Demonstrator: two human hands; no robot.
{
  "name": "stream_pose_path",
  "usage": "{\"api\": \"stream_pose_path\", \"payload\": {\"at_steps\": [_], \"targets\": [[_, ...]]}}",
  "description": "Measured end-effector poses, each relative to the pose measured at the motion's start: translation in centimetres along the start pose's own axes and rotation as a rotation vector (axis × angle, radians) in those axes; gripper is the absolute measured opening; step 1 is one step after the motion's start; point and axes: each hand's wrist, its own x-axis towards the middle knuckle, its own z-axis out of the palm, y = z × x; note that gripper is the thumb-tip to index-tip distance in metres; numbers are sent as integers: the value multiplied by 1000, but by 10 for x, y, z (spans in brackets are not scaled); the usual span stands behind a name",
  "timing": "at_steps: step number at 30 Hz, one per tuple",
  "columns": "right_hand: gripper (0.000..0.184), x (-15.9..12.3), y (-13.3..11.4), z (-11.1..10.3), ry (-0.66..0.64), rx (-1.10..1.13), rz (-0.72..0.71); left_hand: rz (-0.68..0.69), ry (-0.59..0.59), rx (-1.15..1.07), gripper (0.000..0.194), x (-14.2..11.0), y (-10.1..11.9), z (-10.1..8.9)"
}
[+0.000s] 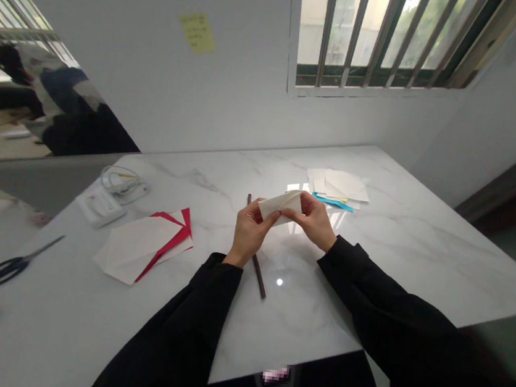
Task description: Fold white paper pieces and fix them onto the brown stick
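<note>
Between my two hands, raised a little above the table, is a small folded piece of cream-white paper. My left hand pinches its left end, thumb in front. At the right end my right hand grips the paper, its thumb pressed near the lower edge by the left thumb. Beneath my left hand lies a thin dark brown stick, partly hidden by that hand. A pile of cream paper sheets sits just beyond my right hand, with a bright blue strip at its near side.
Left of my hands lie white and red folded papers. Farther left are dark-handled scissors and a white box with a coiled cable. The marble-patterned table meets a wall bearing a yellow note.
</note>
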Motion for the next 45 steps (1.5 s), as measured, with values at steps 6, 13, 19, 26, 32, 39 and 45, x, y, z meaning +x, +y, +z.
{"api": "stream_pose_path", "payload": {"at_steps": [6, 13, 19, 26, 32, 39, 45], "targets": [[70, -8, -11, 3, 219, -406, -422, -23, 30, -8, 42, 0, -3, 2], [6, -6, -15, -2, 196, -609, -491, -3, 55, 12, 41, -2, -2, 4], [3, -5, -12, -3, 142, -695, -509, 23, 47, 38, 34, -2, -3, 2], [4, -5, -15, -4, 41, -636, -391, -16, 57, 65, 37, -1, -6, 1], [7, -9, -17, -5, -7, -644, -409, -90, 129, 18, 44, 0, -6, 0], [12, -14, -25, -2, 19, -655, -558, -128, 91, -71, 47, -8, 2, 7], [11, -14, -26, -4, 21, -658, -516, -124, 86, -82, 48, -10, 5, 11]]}}
